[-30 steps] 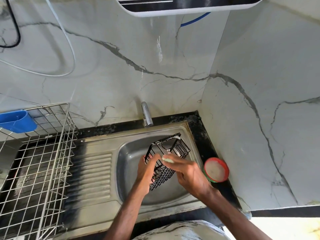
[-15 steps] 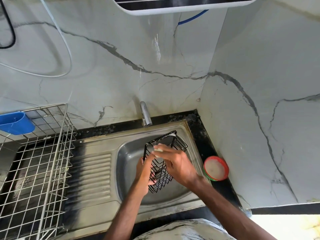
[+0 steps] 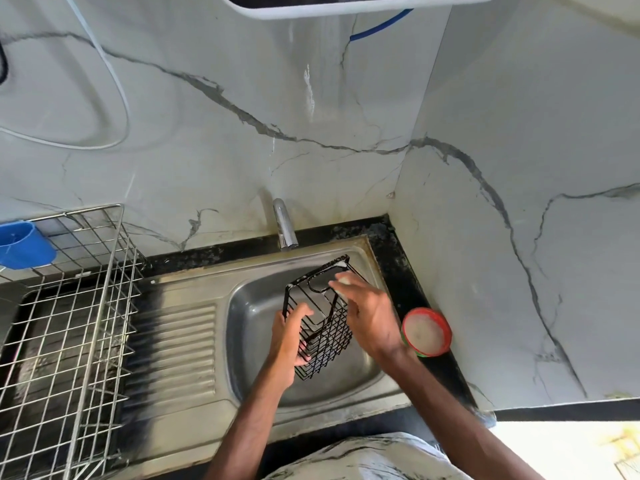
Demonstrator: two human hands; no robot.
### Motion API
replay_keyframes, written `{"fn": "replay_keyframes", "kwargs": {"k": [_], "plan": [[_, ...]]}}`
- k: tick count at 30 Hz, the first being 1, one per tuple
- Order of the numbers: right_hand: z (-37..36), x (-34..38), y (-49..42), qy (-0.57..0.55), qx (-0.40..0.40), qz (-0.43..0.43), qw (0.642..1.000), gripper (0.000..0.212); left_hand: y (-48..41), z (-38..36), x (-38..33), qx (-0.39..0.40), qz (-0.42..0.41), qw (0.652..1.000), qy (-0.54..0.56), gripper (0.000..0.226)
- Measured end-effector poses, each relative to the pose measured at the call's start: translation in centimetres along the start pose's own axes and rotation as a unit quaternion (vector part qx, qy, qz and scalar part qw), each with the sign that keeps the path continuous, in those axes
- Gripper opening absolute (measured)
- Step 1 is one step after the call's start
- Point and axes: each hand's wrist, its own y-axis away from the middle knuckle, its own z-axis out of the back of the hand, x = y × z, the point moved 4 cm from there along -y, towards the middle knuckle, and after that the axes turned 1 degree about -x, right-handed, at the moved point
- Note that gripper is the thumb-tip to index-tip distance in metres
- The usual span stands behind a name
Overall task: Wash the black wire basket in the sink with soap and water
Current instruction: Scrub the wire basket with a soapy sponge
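Observation:
The black wire basket point(image 3: 320, 318) is held tilted over the steel sink bowl point(image 3: 249, 341), its open top facing the wall. My left hand point(image 3: 289, 337) grips its left side from below. My right hand point(image 3: 369, 315) lies over the basket's right side and holds a pale soapy scrubber point(image 3: 343, 281) against the upper rim. White suds cling to the basket's top wires. No water runs from the tap point(image 3: 284, 225).
A red-rimmed round tub of soap point(image 3: 426, 332) stands on the black counter right of the sink. Left lies the ribbed drainboard point(image 3: 173, 351), then a metal dish rack point(image 3: 65, 323) with a blue cup point(image 3: 24, 244). Marble walls close the corner.
My right hand has slid the scrubber along the basket's upper rim, first leftward, then back toward the right. The basket has tipped a little in my left hand.

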Motion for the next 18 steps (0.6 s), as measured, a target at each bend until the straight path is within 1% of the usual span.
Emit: {"fn": "replay_keyframes", "kwargs": {"k": [2, 3, 5, 6, 7, 9, 10, 14, 16, 18], "plan": [[-0.9, 2.3, 0.7, -0.024, 0.022, 0.050, 0.998, 0.058, -0.2, 0.1, 0.2, -0.010, 0.001, 1.000, 0.005, 0.091], [-1.1, 3.3, 1.0, -0.036, 0.037, 0.077, 0.996, 0.058, -0.2, 0.2, 0.3, -0.014, 0.000, 1.000, 0.010, 0.087], [-1.3, 4.2, 1.5, -0.050, 0.060, 0.116, 0.990, 0.060, -0.3, 0.4, 0.5, -0.019, -0.009, 1.000, 0.014, 0.062], [-1.2, 4.3, 1.5, -0.053, 0.067, 0.128, 0.988, 0.062, -0.3, 0.5, 0.5, -0.019, -0.009, 1.000, 0.013, 0.055], [-1.2, 4.0, 1.4, -0.055, 0.071, 0.133, 0.987, 0.063, -0.2, 0.4, 0.5, -0.015, -0.008, 1.000, 0.011, 0.059], [-1.0, 2.5, 1.0, -0.056, 0.063, 0.123, 0.989, 0.063, 0.2, 0.2, 0.2, -0.003, -0.003, 1.000, 0.003, 0.088], [-0.8, 1.3, 0.7, -0.057, 0.055, 0.108, 0.991, 0.062, 0.3, 0.1, 0.1, 0.000, -0.002, 1.000, -0.001, 0.094], [0.5, -3.7, -0.7, -0.035, 0.008, 0.015, 0.999, 0.060, 0.0, 0.3, 0.4, 0.002, -0.004, 1.000, 0.002, 0.081], [0.7, -4.8, -0.7, -0.015, -0.002, -0.018, 1.000, 0.057, -0.2, 0.3, 0.6, 0.008, -0.009, 1.000, -0.012, 0.088], [0.3, -3.8, -0.7, -0.001, -0.005, -0.021, 1.000, 0.056, -0.4, 0.2, 0.7, 0.008, -0.013, 1.000, -0.017, 0.095]]}}
